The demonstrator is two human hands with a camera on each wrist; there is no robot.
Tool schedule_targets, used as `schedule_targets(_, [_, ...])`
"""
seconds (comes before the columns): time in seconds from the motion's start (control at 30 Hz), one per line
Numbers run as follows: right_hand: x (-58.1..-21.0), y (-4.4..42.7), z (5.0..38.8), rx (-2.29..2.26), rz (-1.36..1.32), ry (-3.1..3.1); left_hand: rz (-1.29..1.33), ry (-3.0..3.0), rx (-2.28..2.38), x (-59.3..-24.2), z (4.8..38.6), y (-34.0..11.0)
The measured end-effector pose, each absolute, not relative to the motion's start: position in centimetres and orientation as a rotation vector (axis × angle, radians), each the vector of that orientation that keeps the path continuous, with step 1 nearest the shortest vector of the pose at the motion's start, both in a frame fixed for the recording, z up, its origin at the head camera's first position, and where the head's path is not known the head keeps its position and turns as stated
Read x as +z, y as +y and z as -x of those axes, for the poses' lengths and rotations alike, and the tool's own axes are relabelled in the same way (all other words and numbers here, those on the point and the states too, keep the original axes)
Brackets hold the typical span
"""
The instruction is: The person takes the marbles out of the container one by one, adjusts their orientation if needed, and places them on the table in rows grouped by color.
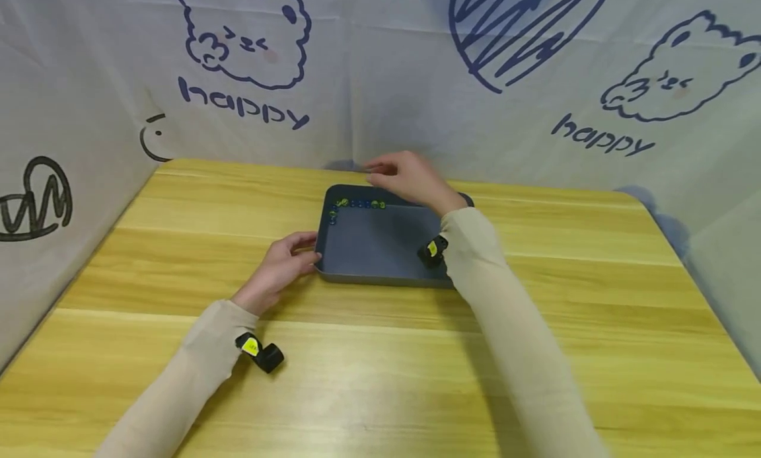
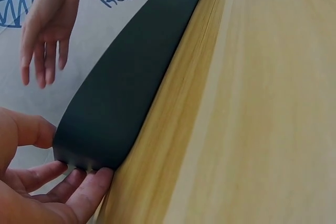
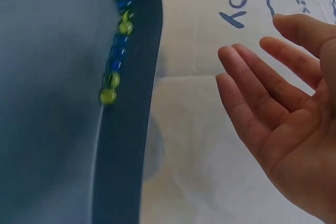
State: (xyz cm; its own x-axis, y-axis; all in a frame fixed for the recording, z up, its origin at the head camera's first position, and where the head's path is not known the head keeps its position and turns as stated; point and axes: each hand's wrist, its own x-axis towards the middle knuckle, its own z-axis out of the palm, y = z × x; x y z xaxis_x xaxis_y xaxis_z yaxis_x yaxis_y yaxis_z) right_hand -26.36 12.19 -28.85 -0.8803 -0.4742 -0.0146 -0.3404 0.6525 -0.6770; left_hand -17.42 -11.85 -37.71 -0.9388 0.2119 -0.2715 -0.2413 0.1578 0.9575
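Observation:
A dark grey rectangular tray sits on the table. Small glossy balls like glass marbles, blue and yellow-green, line its far wall in a row that bends round the far left corner. My left hand grips the tray's left end; in the left wrist view its fingertips touch the lower edge of the wall. Above the far rim hovers my right hand, fingers loosely bent and apart from the balls. Nothing shows in its palm in the right wrist view.
The wooden table spreads around the tray on every side. Behind it hangs a white cloth with drawings, close to the far table edge. Each wrist wears a small black camera.

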Motion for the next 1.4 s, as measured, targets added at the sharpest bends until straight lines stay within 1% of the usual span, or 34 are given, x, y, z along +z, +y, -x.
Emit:
schedule_targets(0.17, [-29.7, 10.4, 27.4, -1.107, 0.627, 2.582, 0.024, 2.115, 1.824, -37.9, 17.5, -11.9])
schedule_targets(0.43, [-32.2, 8.1, 28.6, -1.193, 0.56, 2.475, -0.001, 2.109, 1.825, -38.1, 17.5, -12.1])
schedule_targets(0.8, [-34.2, 6.1, 28.8, -0.978, 0.498, 2.557, -0.002, 2.101, 1.856, -38.1, 17.5, -12.1])
schedule_targets(1.13, [-34.4, 4.9, 28.7, -0.779, 0.481, 2.606, -0.002, 2.089, 1.857, -38.3, 17.6, -12.2])
schedule_targets(1.4, [-35.0, 4.2, 28.8, -0.732, 0.489, 2.652, -0.007, 2.075, 1.88, -38.2, 17.6, -12.2])
